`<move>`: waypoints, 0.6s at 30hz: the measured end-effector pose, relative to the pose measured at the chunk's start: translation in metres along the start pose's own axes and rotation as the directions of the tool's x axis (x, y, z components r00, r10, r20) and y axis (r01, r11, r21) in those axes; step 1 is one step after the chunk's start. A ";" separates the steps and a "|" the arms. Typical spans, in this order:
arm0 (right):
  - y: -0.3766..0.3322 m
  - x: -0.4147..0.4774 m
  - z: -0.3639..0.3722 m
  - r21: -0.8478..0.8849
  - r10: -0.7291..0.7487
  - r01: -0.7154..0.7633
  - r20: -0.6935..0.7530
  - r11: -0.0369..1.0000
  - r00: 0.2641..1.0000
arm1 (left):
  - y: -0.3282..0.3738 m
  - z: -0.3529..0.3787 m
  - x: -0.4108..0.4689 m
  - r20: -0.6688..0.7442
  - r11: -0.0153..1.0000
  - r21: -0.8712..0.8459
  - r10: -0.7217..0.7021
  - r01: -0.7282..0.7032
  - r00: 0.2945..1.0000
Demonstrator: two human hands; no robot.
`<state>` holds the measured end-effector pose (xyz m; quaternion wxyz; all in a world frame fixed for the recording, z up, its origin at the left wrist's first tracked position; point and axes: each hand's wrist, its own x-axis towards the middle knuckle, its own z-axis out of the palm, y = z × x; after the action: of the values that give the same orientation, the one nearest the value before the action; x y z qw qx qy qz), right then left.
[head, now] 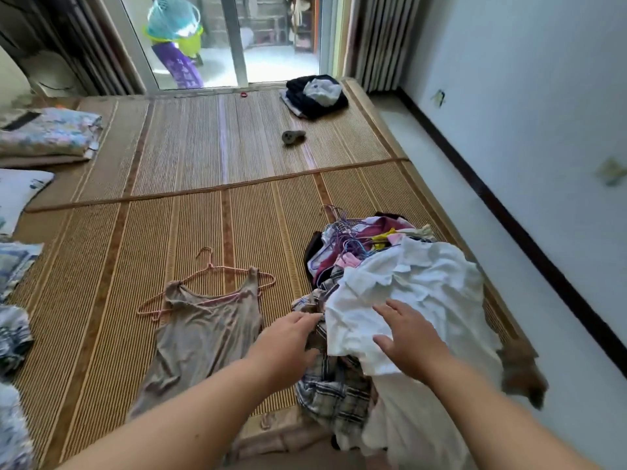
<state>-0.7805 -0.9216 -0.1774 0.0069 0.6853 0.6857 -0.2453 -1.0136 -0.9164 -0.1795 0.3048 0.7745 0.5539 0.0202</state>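
was a bright room, with a wide woven mat (203,215) as the work surface. had a clothes pile (383,266) heaped at its right edge, likely so that all unsorted pieces stayed together near the body. showed on top of that pile a white shirt (427,293), the piece in hand, over a plaid garment (334,391). had a beige camisole (200,337) spread flat at the left on its pink hanger (217,269), probably set apart for unhanging. held a bundle of wire hangers (346,235) at the pile's far side. reached forward and low with both arms. held the right hand (412,340) open, fingers spread and straight, just over the shirt, seemingly to flatten or lift it. pushed the left hand (288,340) to the shirt's edge, fingertips hidden in the plaid fold; could not tell whether gripping or not.
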 end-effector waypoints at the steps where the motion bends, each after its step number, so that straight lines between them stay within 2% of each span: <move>1: 0.018 0.005 -0.005 0.005 0.022 -0.022 0.007 1.000 1.000 | 0.009 0.007 0.012 0.008 1.000 0.001 -0.006 0.006 1.000; 5: 0.088 0.043 -0.021 0.038 0.046 -0.046 0.012 0.998 0.999 | 0.039 0.031 0.074 0.050 0.997 -0.023 -0.077 0.078 0.996; 9: 0.156 0.104 -0.035 0.019 0.031 -0.033 0.077 0.999 0.997 | 0.063 0.052 0.145 0.046 0.969 -0.097 -0.223 0.227 0.974; 13: 0.196 0.171 -0.041 -0.003 -0.005 0.005 0.130 1.000 0.992 | 0.067 0.066 0.199 0.056 0.924 -0.122 -0.358 0.362 0.932; 18: 0.213 0.255 -0.036 -0.022 0.006 -0.003 0.176 1.000 0.984 | 0.053 0.083 0.243 0.081 0.898 -0.065 -0.431 0.436 0.899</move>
<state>-0.5832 -0.6827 -0.3036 0.0753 0.6623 0.6834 -0.2975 -0.8444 -0.7524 -0.2951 0.3507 0.6189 0.7010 -0.0508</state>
